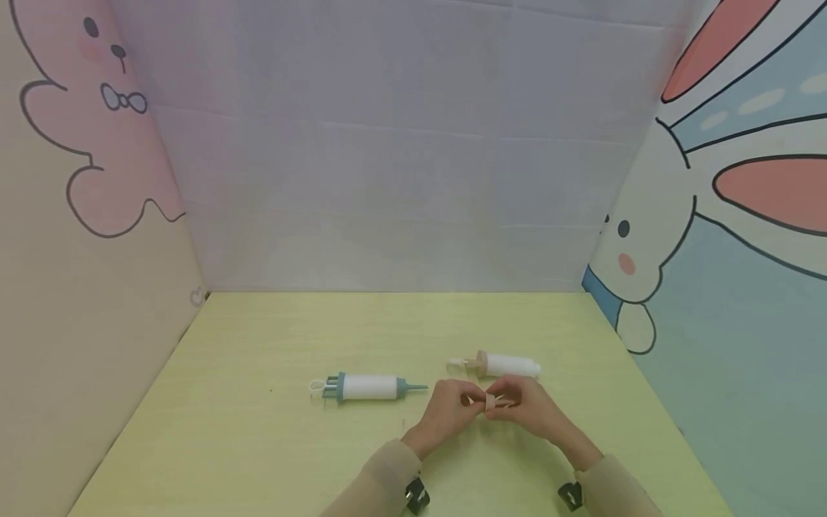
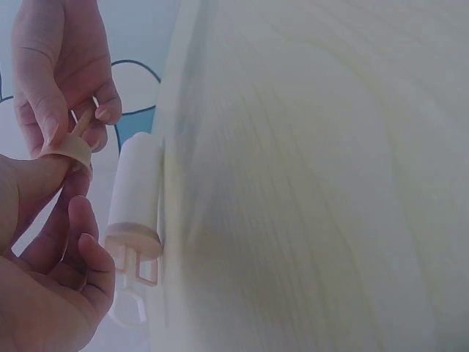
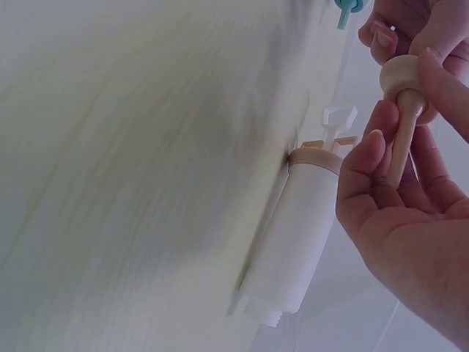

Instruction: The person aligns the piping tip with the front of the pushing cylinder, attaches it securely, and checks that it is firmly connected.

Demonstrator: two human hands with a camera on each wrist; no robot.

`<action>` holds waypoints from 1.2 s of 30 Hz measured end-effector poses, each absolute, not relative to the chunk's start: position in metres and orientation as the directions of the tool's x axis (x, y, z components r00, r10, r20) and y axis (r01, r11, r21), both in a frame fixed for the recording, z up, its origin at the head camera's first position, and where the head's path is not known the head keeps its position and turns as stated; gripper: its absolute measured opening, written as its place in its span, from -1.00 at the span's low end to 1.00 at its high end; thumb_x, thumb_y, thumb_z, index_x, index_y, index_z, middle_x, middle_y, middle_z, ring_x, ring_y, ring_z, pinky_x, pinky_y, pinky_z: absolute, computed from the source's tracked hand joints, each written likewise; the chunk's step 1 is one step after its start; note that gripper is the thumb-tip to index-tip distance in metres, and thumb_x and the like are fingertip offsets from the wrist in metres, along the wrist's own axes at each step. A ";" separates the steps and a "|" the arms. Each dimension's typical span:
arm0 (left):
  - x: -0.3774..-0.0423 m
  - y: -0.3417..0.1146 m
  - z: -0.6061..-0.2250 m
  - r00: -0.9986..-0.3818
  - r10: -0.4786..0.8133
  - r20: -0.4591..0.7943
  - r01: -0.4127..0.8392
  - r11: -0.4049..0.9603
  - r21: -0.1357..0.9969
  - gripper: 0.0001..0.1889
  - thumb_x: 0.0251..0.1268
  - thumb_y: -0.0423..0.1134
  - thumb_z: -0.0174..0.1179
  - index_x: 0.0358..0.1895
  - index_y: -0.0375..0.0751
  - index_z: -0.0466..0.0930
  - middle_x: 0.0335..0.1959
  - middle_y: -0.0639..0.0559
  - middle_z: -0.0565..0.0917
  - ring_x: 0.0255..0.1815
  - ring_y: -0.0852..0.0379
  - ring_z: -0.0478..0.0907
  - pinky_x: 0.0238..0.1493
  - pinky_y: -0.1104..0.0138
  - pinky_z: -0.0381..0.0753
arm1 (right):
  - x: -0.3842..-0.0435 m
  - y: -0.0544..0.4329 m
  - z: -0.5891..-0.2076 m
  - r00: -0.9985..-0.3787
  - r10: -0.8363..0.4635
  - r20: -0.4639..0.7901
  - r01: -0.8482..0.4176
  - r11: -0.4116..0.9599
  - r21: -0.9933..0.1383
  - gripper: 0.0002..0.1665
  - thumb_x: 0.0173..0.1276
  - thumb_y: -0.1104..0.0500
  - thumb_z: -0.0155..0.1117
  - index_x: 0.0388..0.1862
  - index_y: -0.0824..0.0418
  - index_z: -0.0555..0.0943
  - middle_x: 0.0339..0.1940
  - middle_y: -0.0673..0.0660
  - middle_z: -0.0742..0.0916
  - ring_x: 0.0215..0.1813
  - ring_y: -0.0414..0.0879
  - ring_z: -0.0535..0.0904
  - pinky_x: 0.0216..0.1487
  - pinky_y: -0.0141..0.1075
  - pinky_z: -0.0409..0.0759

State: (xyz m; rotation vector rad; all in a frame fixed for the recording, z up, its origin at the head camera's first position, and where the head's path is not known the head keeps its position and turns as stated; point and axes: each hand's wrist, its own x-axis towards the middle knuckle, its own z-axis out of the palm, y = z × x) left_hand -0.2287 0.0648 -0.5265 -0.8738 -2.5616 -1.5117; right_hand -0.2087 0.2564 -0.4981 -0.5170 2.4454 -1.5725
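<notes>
Both hands hold a peach nozzle cap (image 1: 490,403) with a long thin spout, above the table's near right part. My left hand (image 1: 446,409) pinches the wide ring end, its thumb tip at or inside the ring in the left wrist view. Around the collar and spout (image 3: 403,143) curl the fingers and thumb of my right hand (image 1: 530,406). Just beyond the hands lies a white syringe-like barrel (image 3: 289,238) with a peach collar and a pale pull-ring handle; its threaded end (image 3: 264,314) is bare.
To the left on the yellow wood-grain table (image 1: 245,445) lies a second white barrel (image 1: 370,387) with blue-grey fittings, a thin spout pointing right and a ring handle at left. A pale back wall (image 1: 400,179) and cartoon-printed side panels enclose the table.
</notes>
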 end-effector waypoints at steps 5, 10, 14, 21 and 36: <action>-0.229 0.067 -0.528 -0.839 0.458 0.292 0.478 0.366 0.799 -0.92 0.16 -0.33 0.31 -0.36 -0.11 0.79 -0.44 0.29 0.67 -0.61 0.45 0.38 -0.60 0.52 0.40 | -0.209 0.257 -0.500 -0.926 -0.377 0.028 -0.198 0.421 -0.885 -0.66 0.13 0.27 0.46 -0.15 0.39 0.58 -0.26 0.20 0.69 -0.30 0.00 0.67 -0.34 -0.29 0.60; -0.230 0.071 -0.532 -0.836 0.456 0.305 0.489 0.369 0.791 -0.92 0.14 -0.36 0.31 -0.37 -0.13 0.79 -0.45 0.24 0.66 -0.60 0.45 0.37 -0.58 0.53 0.40 | -0.208 0.257 -0.501 -0.927 -0.376 0.014 -0.179 0.409 -0.895 -0.67 0.14 0.33 0.44 -0.15 0.43 0.57 -0.25 0.27 0.69 -0.30 0.01 0.67 -0.34 -0.28 0.61; -0.231 0.071 -0.535 -0.830 0.457 0.319 0.500 0.357 0.789 -0.92 0.14 -0.37 0.31 -0.38 -0.14 0.78 -0.45 0.23 0.66 -0.57 0.45 0.39 -0.55 0.53 0.42 | -0.206 0.258 -0.501 -0.928 -0.373 0.012 -0.166 0.384 -0.908 -0.66 0.15 0.28 0.44 -0.15 0.41 0.57 -0.23 0.25 0.69 -0.27 -0.04 0.68 -0.30 -0.29 0.61; -0.237 0.063 -0.537 -0.836 0.415 0.359 0.510 0.345 0.788 -0.94 0.13 -0.34 0.34 -0.32 -0.15 0.75 -0.48 0.26 0.64 -0.53 0.41 0.44 -0.49 0.52 0.44 | -0.203 0.261 -0.504 -0.933 -0.360 0.014 -0.162 0.382 -0.910 -0.66 0.16 0.31 0.42 -0.13 0.44 0.57 -0.20 0.28 0.67 -0.26 0.02 0.68 -0.26 -0.27 0.61; -0.268 0.074 -0.536 -0.811 0.349 0.469 0.579 0.590 0.562 -0.58 -0.05 -0.17 0.48 -0.05 -0.09 0.63 -0.27 0.05 0.55 -0.24 0.17 0.38 -0.25 0.38 0.40 | -0.201 0.273 -0.515 -0.943 -0.331 -0.025 -0.123 0.417 -0.901 -0.67 0.18 0.29 0.41 -0.11 0.43 0.59 -0.19 0.25 0.69 -0.24 0.04 0.67 -0.26 -0.30 0.59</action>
